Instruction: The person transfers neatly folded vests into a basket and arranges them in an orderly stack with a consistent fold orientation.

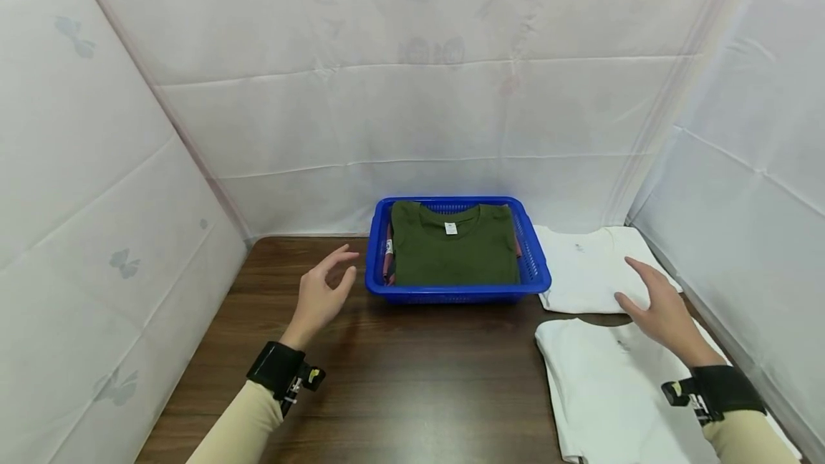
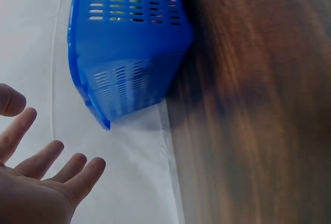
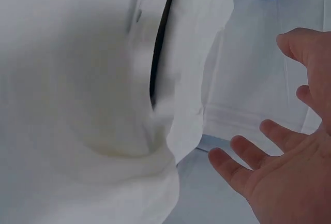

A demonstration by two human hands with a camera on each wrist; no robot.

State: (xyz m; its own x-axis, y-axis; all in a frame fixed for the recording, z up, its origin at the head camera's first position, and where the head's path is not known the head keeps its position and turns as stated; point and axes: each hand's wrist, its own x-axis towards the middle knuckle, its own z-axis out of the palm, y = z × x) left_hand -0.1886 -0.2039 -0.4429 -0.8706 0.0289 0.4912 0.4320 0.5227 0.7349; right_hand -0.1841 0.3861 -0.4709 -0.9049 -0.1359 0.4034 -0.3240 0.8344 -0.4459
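Observation:
A blue plastic basket [image 1: 457,293] stands at the back of the table, with a folded dark green T-shirt [image 1: 457,256] on top inside it. Reddish folded cloth [image 1: 389,263] shows at the basket's sides beneath the green one. My left hand [image 1: 320,296] hovers left of the basket, fingers spread and holding nothing; the left wrist view shows it apart from the basket's wall [image 2: 129,43]. Over the white shirts at the right, my right hand [image 1: 664,310] is raised with loose fingers and nothing in them. Below it lie a far folded white T-shirt [image 1: 580,271] and a nearer one [image 1: 606,385].
The brown wooden table [image 1: 399,371] spreads in front of the basket. White sheet walls [image 1: 419,120] enclose it at the back, left and right. The right-hand wall runs close beside the white shirts.

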